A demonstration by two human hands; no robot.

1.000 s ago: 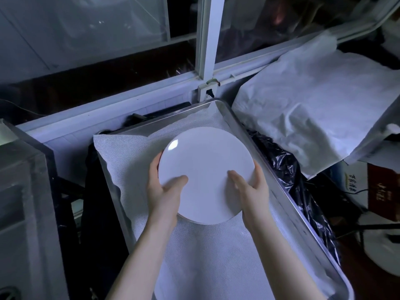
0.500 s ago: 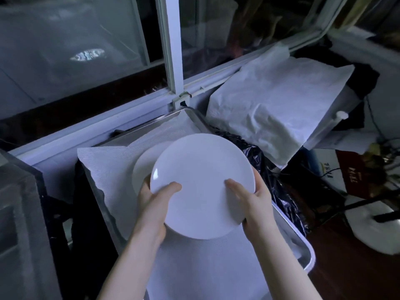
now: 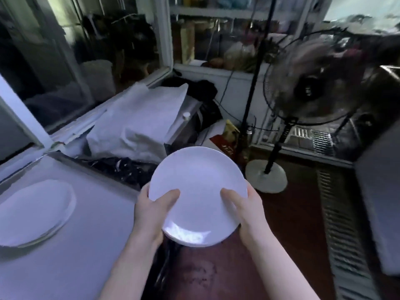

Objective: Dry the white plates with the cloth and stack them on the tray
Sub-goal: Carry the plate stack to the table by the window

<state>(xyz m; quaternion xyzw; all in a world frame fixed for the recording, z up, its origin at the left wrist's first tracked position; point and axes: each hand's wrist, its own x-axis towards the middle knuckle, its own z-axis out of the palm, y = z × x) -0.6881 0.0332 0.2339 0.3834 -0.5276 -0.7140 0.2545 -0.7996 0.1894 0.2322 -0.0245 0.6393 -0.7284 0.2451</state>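
Lying far left on the cloth-lined tray (image 3: 93, 169), under a window, is a white plate (image 3: 32, 213). Beyond the tray's edge, above the reddish floor (image 3: 292, 213), the left hand (image 3: 151, 213) and right hand (image 3: 249, 215) grip the held plate (image 3: 198, 187) by opposite rims, thumbs on top. A standing fan (image 3: 309, 89) is at right.

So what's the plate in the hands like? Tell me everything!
The plate is round, white and glossy, like glazed ceramic, with a shallow raised rim and light glinting near its front edge. It is held face up, slightly tilted, above the dark red floor. The left hand and right hand grip opposite sides, thumbs on top. A second rim shows beneath it.
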